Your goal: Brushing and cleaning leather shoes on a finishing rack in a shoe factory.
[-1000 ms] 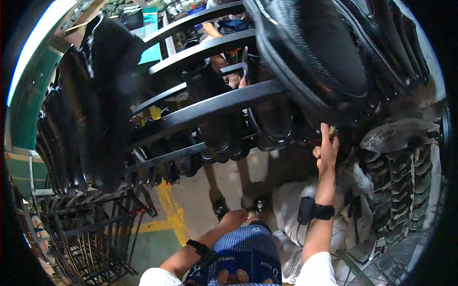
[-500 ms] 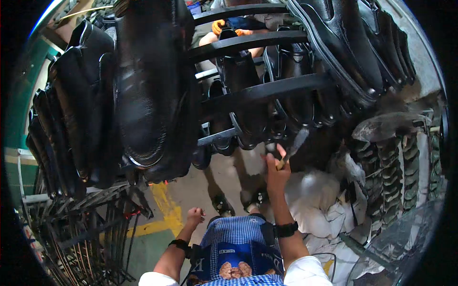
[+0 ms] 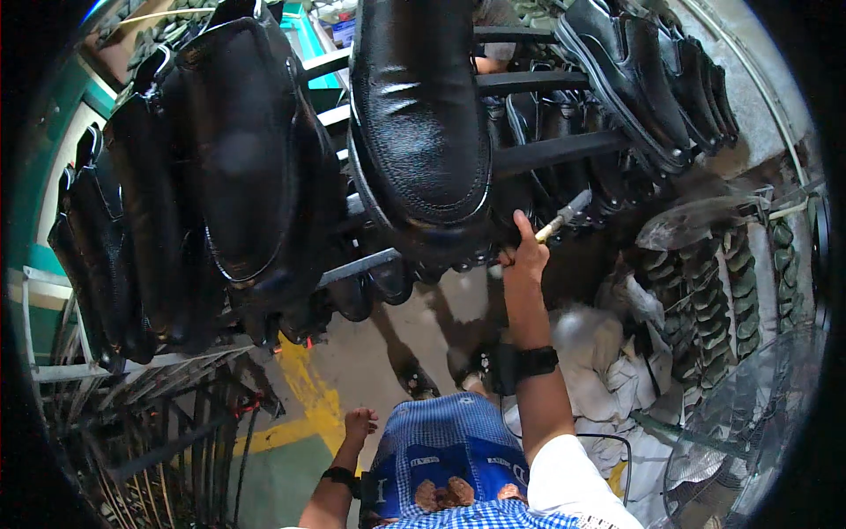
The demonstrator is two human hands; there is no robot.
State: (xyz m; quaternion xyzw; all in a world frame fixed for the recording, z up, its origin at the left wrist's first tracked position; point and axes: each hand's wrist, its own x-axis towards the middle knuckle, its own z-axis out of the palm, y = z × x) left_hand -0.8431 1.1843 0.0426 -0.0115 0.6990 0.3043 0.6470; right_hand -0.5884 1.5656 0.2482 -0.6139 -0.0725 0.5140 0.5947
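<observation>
One black shoe (image 3: 421, 132) hangs sole-out on the rack (image 3: 564, 150) just above and to the left of the right hand (image 3: 526, 256), nearly touching it at the toe end. That hand is raised, closed around a small tool (image 3: 564, 216) with a pale handle and a grey tip that slants up and away to its right; the thumb points upward beside the handle. What kind of tool it is cannot be told from here.

The left hand (image 3: 359, 423) hangs low and slack, well below the right one, fingers loosely parted and holding nothing.

To work the shoe well, I judge that the tool tip should meet the sole edge squarely, with the wrist kept firm, since the shoe is only hung on a bar and may swing or twist when pushed. The free hand looks well placed to come up and steady the shoe from the left. A light, short stroke would be safer than a hard one, as more shoes (image 3: 220, 167) hang close on that side and further shoes (image 3: 652, 79) crowd the bars above right.

Below the right hand lie pale sacks (image 3: 608, 379) on the floor (image 3: 388, 344), and to its right stacked soles (image 3: 705, 300).
</observation>
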